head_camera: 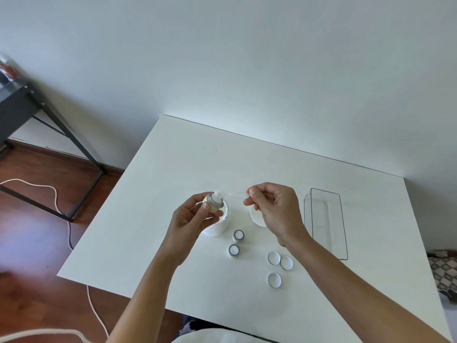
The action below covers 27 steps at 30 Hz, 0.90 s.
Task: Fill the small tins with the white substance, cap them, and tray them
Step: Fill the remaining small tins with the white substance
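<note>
At frame centre, left hand (191,219) grips a tin (213,203) over the tub (217,225); right hand (272,206) pinches a clear spatula (236,194) loading it. Filling step; capping likely follows.

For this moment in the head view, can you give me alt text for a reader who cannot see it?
Over a white table, the left hand holds a small tin above a white jar while the right hand pinches a clear spatula heaping white substance onto it. Two filled tins and three loose caps lie nearer the person; a clear tray sits right.
</note>
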Motion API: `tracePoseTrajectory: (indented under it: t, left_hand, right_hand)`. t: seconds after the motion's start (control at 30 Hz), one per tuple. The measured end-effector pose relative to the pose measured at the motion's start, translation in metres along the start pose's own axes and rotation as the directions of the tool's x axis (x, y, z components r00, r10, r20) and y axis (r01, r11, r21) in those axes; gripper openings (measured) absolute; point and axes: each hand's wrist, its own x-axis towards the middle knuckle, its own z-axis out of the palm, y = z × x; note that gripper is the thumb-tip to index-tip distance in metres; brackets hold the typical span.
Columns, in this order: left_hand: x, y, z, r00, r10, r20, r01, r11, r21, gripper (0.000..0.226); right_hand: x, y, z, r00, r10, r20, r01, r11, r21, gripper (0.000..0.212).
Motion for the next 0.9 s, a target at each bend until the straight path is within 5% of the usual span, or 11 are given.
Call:
tracePoseTrajectory:
  t: [0.53, 0.67, 0.9]
  left_hand:
    - [0.009, 0.009, -0.003, 0.995, -0.085, 0.059, 0.088, 0.995, -0.041, 0.041]
    - [0.008, 0.006, -0.007, 0.995, -0.096, 0.024, 0.097, 0.992, -0.079, 0.040]
    - [0.004, 0.002, -0.012, 0.994, -0.103, 0.025, 0.105, 0.991, -0.078, 0.037]
  right_hand:
    - [0.002, -0.007, -0.004, 0.996, -0.018, 0.092, 0.013, 0.999, 0.046, 0.016]
    - [0.002, -0.007, -0.005, 0.977, 0.158, 0.141, -0.187, 0.956, 0.227, 0.017]
    - [0.006, -0.007, -0.006, 0.861, 0.393, 0.324, -0.509, 0.695, 0.508, 0.010]
